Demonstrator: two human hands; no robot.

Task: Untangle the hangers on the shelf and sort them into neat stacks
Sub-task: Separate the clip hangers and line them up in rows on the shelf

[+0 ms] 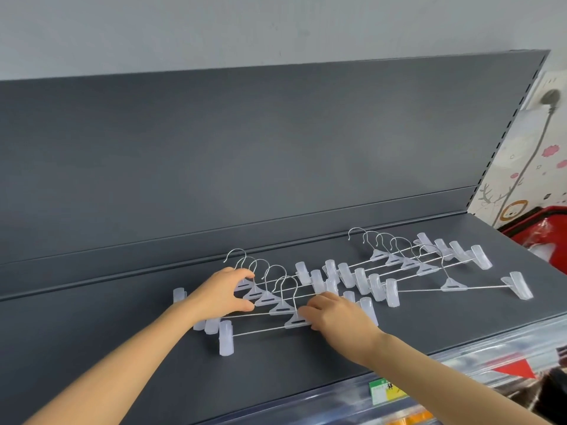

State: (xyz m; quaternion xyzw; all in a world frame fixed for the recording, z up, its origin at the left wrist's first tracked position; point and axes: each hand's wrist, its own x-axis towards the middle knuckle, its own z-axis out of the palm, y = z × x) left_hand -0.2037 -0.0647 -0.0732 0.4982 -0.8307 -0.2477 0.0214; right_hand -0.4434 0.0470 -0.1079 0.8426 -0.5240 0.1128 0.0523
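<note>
Right hand (pixel 340 314), fingers together, presses the front hanger (pixel 264 331) of the left stack (pixel 273 299) on the shelf (pixel 122 348); left hand (pixel 221 294) brackets the necks behind, bars run left-right, stray hanger (pixel 454 285) lies rightward, nearer the right hand.

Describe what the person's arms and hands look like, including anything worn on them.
Both forearms are bare for as much of them as the picture shows, with no sleeves in view. The left hand and the right hand wear no gloves. No ring, watch or bracelet shows on the visible fingers or wrists.
</note>
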